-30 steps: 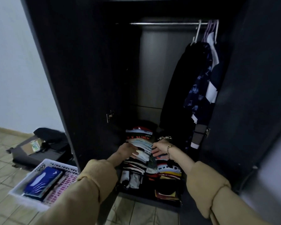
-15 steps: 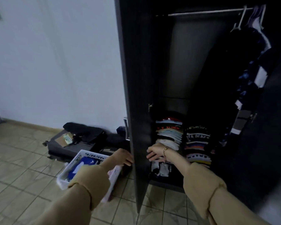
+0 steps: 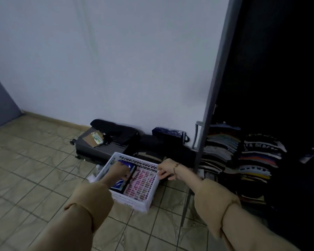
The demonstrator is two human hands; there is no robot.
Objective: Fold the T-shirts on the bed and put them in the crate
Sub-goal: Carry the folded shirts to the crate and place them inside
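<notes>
A white lattice crate (image 3: 134, 203) stands on the tiled floor beside the wardrobe. Inside it, on the left, lies a folded blue T-shirt (image 3: 119, 183), with a pink patterned folded piece (image 3: 141, 183) on the right. My left hand (image 3: 119, 171) reaches into the crate and its fingers curl over the blue T-shirt's right edge. At the crate's far right rim, my right hand (image 3: 166, 169) has loosely bent fingers touching the rim from outside. No bed is in view.
The dark wardrobe's open door (image 3: 212, 98) stands edge-on just right of the crate. Two stacks of folded clothes (image 3: 219, 151) (image 3: 259, 160) fill the wardrobe bottom. A grey suitcase (image 3: 98, 151) and a dark bag (image 3: 169, 134) lie against the wall behind the crate.
My view swung left from the wardrobe's inside to the crate. Both hands left the stacked clothes and came to the crate, the left one into it.
</notes>
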